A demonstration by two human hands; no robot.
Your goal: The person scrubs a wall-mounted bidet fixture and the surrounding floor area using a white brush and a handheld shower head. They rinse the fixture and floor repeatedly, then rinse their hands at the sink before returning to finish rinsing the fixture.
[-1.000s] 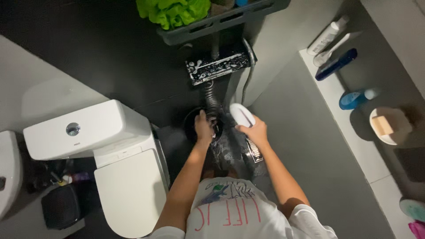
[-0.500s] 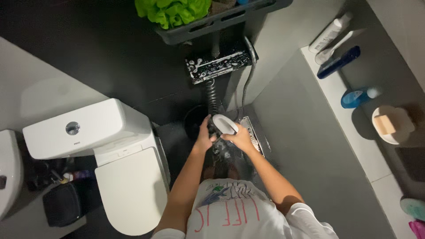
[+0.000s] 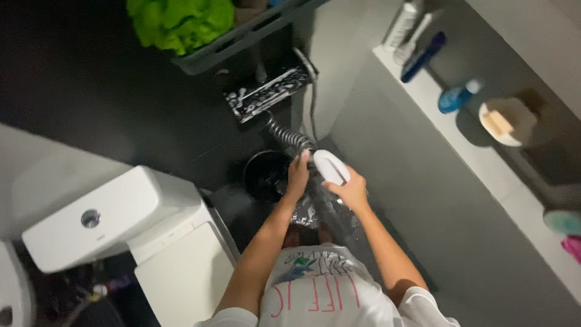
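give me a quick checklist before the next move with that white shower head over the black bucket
1. Right hand grips the white shower head: ok.
2. Left hand on the coiled hose, above the black bucket: ok, though how firmly it grips cannot be told.
3. Hose free of kinks: cannot tell, part is hidden behind the hands.
4. Floor by the feet dry: not ok, it looks wet and shiny.
5. Toilet lid closed against splashes: ok.
6. Water running from the shower head: cannot tell.
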